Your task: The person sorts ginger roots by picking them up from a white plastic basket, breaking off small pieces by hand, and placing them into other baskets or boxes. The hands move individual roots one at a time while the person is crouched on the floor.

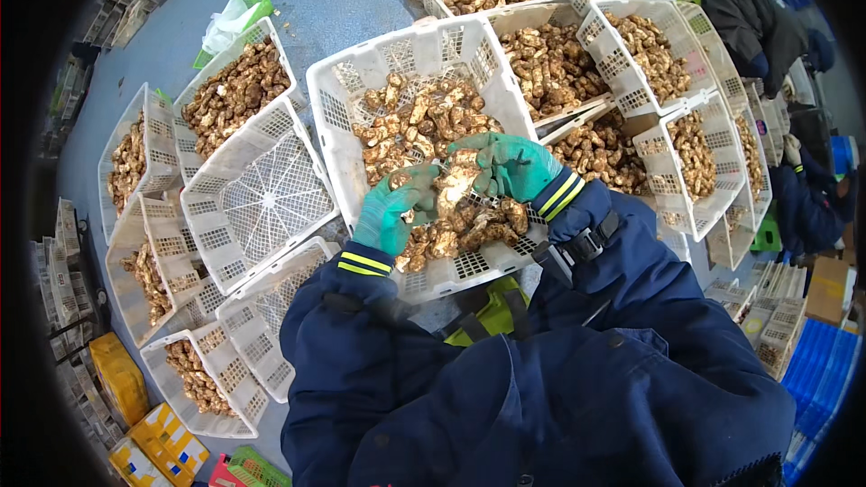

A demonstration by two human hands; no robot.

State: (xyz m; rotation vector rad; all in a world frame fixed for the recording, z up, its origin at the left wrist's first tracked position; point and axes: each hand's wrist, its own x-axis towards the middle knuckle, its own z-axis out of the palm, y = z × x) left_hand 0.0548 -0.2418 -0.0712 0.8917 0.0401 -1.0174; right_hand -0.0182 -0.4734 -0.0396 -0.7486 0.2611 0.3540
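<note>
- Over the near half of the white crate, a pale mushroom is held up between the green-gloved left hand and the green-gloved right hand.
- Its left side is gripped by the left hand, with the fingers curled in close; its upper right side is pinched by the right hand, with the fingers bent. Whether a small tool is also held cannot be told, as the gap between the gloves is dark.
- Beneath and beyond the gloves, loose brown mushrooms are spread on the crate's slotted floor, which shows through in places.
- To the left, a second white crate is set at a tilt, just beside the first.
- The step in hand is judged to be the checking or cleaning of one piece.
- For the next move, a steady left grip and a light right touch seem to be called for, so that the mushroom is not snapped or bruised.
</note>
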